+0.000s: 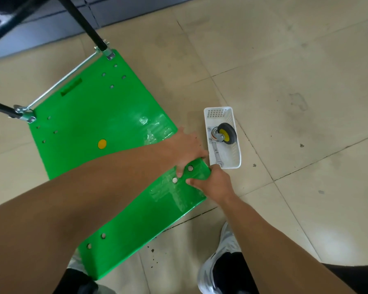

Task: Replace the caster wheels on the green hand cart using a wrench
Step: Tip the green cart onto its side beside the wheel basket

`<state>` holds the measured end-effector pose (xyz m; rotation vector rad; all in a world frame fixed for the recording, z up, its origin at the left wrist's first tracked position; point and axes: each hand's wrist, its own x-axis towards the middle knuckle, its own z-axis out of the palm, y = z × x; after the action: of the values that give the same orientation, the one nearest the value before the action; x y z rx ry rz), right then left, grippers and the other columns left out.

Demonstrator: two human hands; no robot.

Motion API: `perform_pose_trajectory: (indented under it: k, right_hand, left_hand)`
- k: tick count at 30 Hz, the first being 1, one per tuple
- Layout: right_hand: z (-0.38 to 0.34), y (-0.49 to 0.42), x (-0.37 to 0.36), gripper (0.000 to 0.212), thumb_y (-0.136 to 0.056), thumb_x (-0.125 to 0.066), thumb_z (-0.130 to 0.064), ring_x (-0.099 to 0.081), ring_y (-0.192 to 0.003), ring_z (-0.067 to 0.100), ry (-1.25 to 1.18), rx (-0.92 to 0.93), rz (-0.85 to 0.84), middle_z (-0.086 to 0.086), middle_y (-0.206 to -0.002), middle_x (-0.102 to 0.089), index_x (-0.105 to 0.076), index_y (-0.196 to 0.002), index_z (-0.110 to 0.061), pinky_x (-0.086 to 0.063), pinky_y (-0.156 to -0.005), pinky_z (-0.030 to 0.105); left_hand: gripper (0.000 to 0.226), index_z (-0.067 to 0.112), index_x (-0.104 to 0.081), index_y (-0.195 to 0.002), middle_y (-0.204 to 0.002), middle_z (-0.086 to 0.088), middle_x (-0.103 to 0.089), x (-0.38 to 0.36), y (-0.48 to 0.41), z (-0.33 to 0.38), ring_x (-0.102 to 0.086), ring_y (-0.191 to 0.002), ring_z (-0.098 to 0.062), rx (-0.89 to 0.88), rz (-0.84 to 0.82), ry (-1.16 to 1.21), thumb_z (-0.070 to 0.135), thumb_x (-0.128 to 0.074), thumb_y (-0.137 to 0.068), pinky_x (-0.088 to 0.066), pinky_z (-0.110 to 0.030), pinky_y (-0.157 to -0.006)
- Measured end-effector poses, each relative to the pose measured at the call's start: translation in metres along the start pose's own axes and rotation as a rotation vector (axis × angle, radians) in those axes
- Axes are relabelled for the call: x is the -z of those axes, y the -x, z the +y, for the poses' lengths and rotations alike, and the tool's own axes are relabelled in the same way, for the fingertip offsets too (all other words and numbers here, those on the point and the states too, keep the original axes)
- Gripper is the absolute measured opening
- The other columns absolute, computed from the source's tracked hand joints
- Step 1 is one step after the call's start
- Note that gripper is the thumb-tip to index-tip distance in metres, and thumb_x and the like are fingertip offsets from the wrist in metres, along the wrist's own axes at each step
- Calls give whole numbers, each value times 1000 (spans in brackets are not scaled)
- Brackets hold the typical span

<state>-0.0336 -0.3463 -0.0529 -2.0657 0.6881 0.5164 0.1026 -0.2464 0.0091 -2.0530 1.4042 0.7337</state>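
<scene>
the fingers [192, 181] of the right hand [218, 184] are curled round the near right corner of the cart [94, 115], thumb on top of the green deck and the rest hidden under its edge. just beyond, the left hand [187, 148] lies across the same corner, its fingertips bent over the right edge and gripping it. two holes [190, 168] in the deck show between the hands. the cart lies flat on the tiled floor [285, 81], with more holes near its other corners and a yellow disc [102, 143] near the middle. just right of the hands a white basket [236, 158] stands on the floor beside the cart. in it a wrench [216, 152] lies lengthwise, and beyond that a caster [226, 133] with a black tyre and yellow hub. at the far end the black handle [91, 28] rises from the deck.
</scene>
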Motion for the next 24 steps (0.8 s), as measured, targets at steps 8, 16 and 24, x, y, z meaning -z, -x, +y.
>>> perform_pose_trajectory:
  k: [8, 16, 24]
  right_hand:
    - [-3, 14, 7, 66, -67, -93, -49, -61, -83, 14, 5, 15, 2, -2, -98, -64, -53, -107, -15, -38, -53, 13]
    - [-27, 35, 3, 61, -69, -93, -45, -59, -81, 16, 8, 76, 41, -2, -93, -60, -48, -99, -17, -46, -63, 25]
    - [-44, 51, -4, 63, -69, -92, -48, -59, -81, 19, 33, 105, 65, 2, -97, -63, -48, -101, -17, -44, -66, 28]
  left_hand:
    - [101, 34, -43, -137, -125, -4, -51, 2, 10, 7, -35, -129, -29, 23, 19, 36, 56, -91, -51, -29, -74, -104]
    - [105, 35, -41, -139, -125, -4, -50, 7, 45, 4, -39, -124, -29, 76, 63, 5, 59, -90, -49, -43, -62, -97]
    - [102, 33, -41, -138, -128, -7, -48, 6, 73, 7, -39, -125, -32, 144, 82, -1, 53, -92, -51, -45, -61, -95]
